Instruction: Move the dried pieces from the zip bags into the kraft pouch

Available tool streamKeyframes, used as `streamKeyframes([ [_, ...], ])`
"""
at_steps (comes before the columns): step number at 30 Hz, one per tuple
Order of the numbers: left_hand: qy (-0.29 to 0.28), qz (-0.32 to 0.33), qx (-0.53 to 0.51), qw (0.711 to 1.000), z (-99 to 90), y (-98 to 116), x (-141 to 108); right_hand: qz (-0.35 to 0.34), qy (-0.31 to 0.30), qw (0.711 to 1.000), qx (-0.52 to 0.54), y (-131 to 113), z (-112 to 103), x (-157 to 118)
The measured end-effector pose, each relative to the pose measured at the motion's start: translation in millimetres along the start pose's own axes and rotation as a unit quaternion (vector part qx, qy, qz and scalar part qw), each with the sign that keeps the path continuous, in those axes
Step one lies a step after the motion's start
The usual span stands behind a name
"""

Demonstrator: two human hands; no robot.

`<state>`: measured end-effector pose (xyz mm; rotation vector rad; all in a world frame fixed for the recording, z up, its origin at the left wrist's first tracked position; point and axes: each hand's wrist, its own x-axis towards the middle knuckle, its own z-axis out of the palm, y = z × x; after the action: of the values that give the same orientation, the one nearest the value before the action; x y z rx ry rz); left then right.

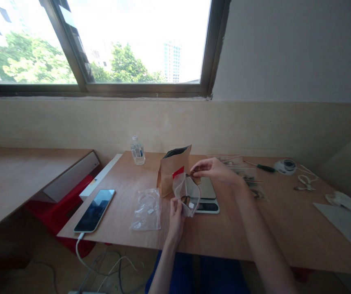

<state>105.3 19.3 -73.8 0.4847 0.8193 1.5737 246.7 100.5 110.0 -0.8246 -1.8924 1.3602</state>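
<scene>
My left hand [177, 216] grips the lower side of a transparent plastic bag [194, 194], its mouth open upward. Brown dried pieces and a small white packet [191, 205] show inside it. Just above the bag's mouth, my right hand [214, 169] pinches a brown dried piece [196, 174] whose kind I cannot make out. Behind the plastic bag stands an open kraft paper bag [166, 175] with a red patch on its front. A kitchen scale [209, 206] lies under and beyond my hands, partly covered by the bag and my right hand.
Left of my hands lie another transparent bag [146, 210] and a charging phone [95, 210]. A water bottle [138, 152] stands at the back. To the right are several flat bags [245, 175], a screwdriver [265, 168], a white dome-shaped device [285, 166] and a coiled cable [305, 182].
</scene>
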Motion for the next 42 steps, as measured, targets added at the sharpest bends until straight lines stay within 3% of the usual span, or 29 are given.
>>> streamKeyframes([
  [3, -0.034, 0.000, -0.020, 0.999, -2.0, -2, 0, -0.001, -0.048, 0.999, 0.022, -14, -6, 9],
  [5, -0.035, 0.004, -0.017, 0.999, -2.8, -2, 0, -0.034, -0.035, 0.998, 0.050, -17, -6, 19],
  [7, -0.032, 0.005, -0.013, 0.999, -3.0, -2, 0, -0.098, 0.046, 0.989, 0.097, -16, -3, 35],
  [11, -0.028, 0.005, -0.003, 1.000, -3.3, -1, 0, -0.207, 0.268, 0.935, 0.109, -7, 8, 70],
  [14, -0.026, 0.008, 0.006, 1.000, -3.4, -1, 1, -0.222, 0.322, 0.920, 0.005, 4, 15, 85],
  [18, -0.014, 0.010, 0.012, 1.000, -2.5, -1, 1, -0.214, 0.258, 0.933, -0.128, 19, 21, 84],
  [23, -0.018, 0.004, 0.020, 1.000, -1.9, -1, -1, -0.185, 0.156, 0.962, -0.125, 23, 22, 76],
  [31, -0.006, -0.013, 0.012, 1.000, -1.0, 1, -1, -0.181, 0.113, 0.965, -0.151, 12, 19, 67],
  [38, 0.001, -0.011, 0.009, 1.000, 1.0, 4, -2, -0.219, 0.068, 0.949, -0.214, 11, 10, 65],
  [42, 0.010, -0.009, 0.019, 1.000, 2.0, 6, -2, -0.200, 0.054, 0.938, -0.277, 6, 10, 62],
])
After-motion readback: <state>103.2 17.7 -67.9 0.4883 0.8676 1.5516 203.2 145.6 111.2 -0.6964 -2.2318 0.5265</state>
